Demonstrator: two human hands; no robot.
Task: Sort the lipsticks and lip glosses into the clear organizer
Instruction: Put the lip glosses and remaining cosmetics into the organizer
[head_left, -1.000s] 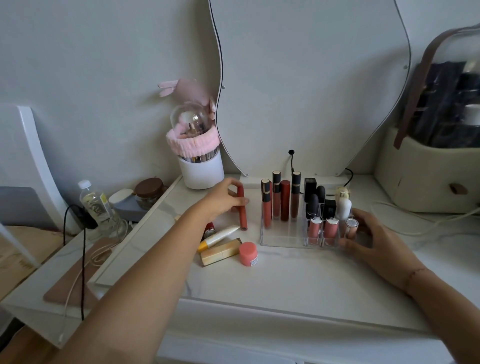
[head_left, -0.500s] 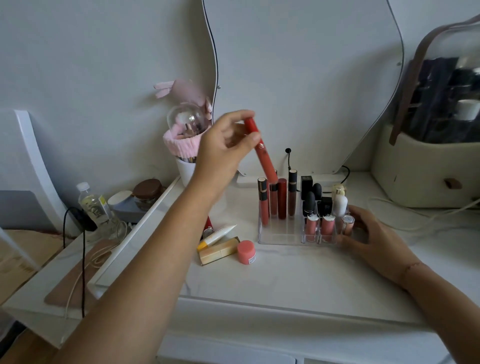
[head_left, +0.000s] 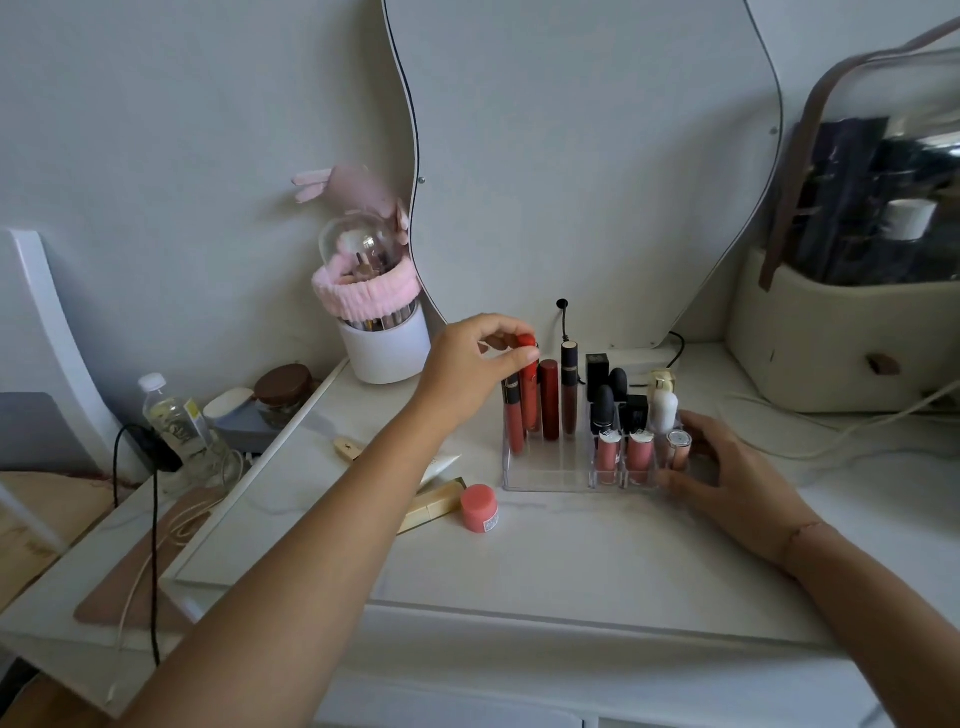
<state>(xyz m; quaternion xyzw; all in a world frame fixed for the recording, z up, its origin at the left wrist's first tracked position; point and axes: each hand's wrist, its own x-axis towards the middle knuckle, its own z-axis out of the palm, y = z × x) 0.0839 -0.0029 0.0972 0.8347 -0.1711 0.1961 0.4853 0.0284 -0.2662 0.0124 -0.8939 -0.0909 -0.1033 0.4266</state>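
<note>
The red gloss (head_left: 529, 395) was held upright in a left slot of the organizer (head_left: 545, 475), centre frame. Its long axis was vertical and its cap was pinched from above by the fingers (head_left: 511, 359) of the left hand (head_left: 467, 371). The organizer's right end was gripped by the right hand (head_left: 737, 478). The loose pieces on the desk (head_left: 571, 551), lower left, were judged nearer the left hand. The label on the pink jar (head_left: 479, 508) could not be read.

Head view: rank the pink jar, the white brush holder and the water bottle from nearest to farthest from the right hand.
1. The pink jar, front-left of the clear organizer, is nearest the right hand.
2. The white brush holder, back by the mirror.
3. The water bottle, far left.
</note>
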